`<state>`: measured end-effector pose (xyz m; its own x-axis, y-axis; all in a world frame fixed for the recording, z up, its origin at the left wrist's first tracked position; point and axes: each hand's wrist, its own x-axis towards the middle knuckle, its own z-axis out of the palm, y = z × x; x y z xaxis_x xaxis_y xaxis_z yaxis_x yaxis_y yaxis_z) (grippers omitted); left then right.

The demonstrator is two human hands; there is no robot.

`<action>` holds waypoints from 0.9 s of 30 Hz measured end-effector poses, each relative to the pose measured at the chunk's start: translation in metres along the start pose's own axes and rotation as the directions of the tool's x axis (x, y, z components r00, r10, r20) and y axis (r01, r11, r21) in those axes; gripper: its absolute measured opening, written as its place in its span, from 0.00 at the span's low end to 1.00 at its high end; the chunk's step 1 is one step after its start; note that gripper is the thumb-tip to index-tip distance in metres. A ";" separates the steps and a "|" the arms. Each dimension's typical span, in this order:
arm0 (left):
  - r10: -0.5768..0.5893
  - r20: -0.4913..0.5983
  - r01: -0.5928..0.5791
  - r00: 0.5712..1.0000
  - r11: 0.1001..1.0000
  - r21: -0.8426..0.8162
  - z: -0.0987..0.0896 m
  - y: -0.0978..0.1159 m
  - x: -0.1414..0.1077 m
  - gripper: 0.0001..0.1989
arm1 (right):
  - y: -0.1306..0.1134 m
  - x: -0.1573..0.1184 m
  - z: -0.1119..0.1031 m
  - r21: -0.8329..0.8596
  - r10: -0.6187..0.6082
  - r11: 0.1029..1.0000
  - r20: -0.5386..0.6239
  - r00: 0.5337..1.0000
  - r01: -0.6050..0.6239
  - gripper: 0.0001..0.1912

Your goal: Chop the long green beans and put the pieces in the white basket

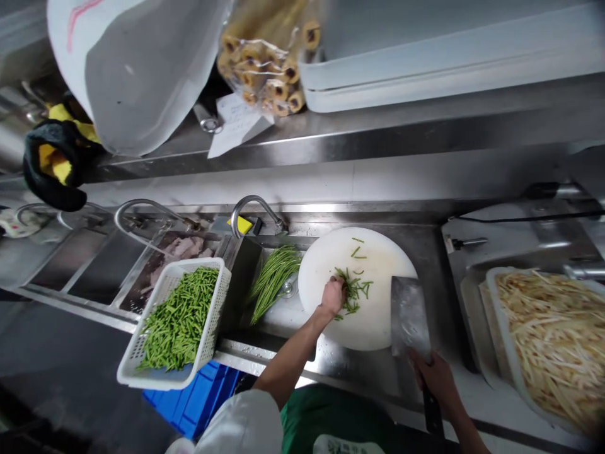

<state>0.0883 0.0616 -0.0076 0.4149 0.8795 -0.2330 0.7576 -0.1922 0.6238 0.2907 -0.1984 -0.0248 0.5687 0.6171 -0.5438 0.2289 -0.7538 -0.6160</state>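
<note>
slip (239, 123), 11 o'clock on shelf (331, 135): rows of small dark writing, unreadable
apron (331, 410), 6 o'clock: pale patch (347, 445) with dark print, cut by frame edge, unreadable
bag (155, 82), 10 o'clock: red stroke, no letters made out
readable text, brands, numbers: none

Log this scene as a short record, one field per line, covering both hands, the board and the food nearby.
Left hand: fingers at cut green beans
Right hand: gripping the cleaver by its handle
Board: round, white, its right edge overlapped by the blade
Sink: long beans, left of board
White basket: heaped with cut green pieces, farther left
Far right: pale strips, heaped
</note>
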 end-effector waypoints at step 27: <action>0.250 0.195 -0.280 0.948 0.949 0.143 -0.050 0.012 0.117 0.07 | 0.009 0.007 0.002 0.229 0.009 0.972 0.181 0.983 -0.051 0.22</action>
<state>0.1204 0.1844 0.0100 0.6811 0.7012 -0.2107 0.6753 -0.4905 0.5508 0.2950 -0.2005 -0.0349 0.4185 0.6409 -0.6435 0.0127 -0.7127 -0.7014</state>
